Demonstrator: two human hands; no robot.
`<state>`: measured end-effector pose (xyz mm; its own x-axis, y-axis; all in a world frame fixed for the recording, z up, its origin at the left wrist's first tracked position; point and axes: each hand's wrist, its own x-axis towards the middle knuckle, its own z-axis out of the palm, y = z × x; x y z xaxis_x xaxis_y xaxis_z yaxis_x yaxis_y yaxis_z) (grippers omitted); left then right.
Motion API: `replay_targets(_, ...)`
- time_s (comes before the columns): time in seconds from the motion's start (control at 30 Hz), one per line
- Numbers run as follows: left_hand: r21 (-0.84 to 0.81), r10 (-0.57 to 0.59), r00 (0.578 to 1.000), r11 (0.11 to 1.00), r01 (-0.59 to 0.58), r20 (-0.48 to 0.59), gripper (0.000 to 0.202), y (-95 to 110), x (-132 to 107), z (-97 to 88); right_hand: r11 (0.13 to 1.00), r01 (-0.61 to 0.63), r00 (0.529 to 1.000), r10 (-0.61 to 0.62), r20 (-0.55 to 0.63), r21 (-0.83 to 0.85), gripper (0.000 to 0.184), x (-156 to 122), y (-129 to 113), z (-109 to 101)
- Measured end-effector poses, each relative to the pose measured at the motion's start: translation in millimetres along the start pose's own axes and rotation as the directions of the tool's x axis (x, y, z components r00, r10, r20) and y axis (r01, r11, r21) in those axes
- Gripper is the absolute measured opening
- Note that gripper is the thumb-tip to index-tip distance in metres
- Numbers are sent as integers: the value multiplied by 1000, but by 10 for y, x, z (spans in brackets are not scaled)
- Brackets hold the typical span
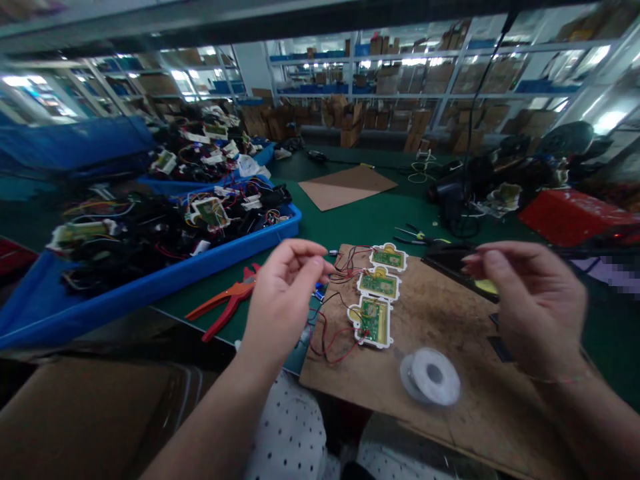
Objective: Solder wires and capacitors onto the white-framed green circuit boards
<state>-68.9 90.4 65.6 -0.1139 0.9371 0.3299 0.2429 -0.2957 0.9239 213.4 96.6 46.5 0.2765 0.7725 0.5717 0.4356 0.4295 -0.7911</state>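
Observation:
My left hand (286,293) is raised over the left edge of a brown board (425,333), thumb and fingers pinched together; whatever may be between them is too small to make out. On the right, my right hand (537,303) hovers above the board's right side, also in a pinch whose contents I cannot make out. Between the hands lie three white-framed circuit boards in a column: the nearest circuit board (374,322), a middle circuit board (380,285) and a far circuit board (389,257). Red and black wires (325,333) trail from them to the left. A spool (434,377) lies closer to me.
Red-handled pliers (230,297) lie left of the board. Blue bins, one a blue tray (240,257), hold wired black parts at left. Behind are a cardboard sheet (345,185) and small cutters (417,235). A red box (580,217) stands at right; a cable (477,100) hangs down.

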Motion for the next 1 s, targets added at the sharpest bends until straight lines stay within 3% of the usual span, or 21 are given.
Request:
replay_targets(0.07,51,-121,971,992,112,206,9,-83,-18,74,998,-69,996,70,54,-13,17,-64,188,50)
replay_targets(0.13,179,-169,927,977,114,335,10,-133,-40,139,994,-85,985,95,142,-71,16,-152,355,77)
replay_targets(0.3,363,-217,851,931,35,477,16,-200,-55,260,965,154,937,-75,340,-214,13,-291,433,54)
replay_targets(0.6,566,-287,788,819,-93,545,22,-214,-65,315,906,381,797,-222,562,-183,21,-289,417,-1)
replay_targets(0.8,684,-347,769,713,-155,537,35,-167,-212,282,910,374,798,-217,563,-179,18,-282,401,32)
replay_targets(0.9,733,-345,760,636,-243,551,45,-161,-337,371,917,352,804,-192,563,-190,18,-285,402,49)
replay_targets(1.0,813,-392,776,524,-254,495,60,-131,-417,516,921,329,807,-159,568,-210,19,-293,416,56)
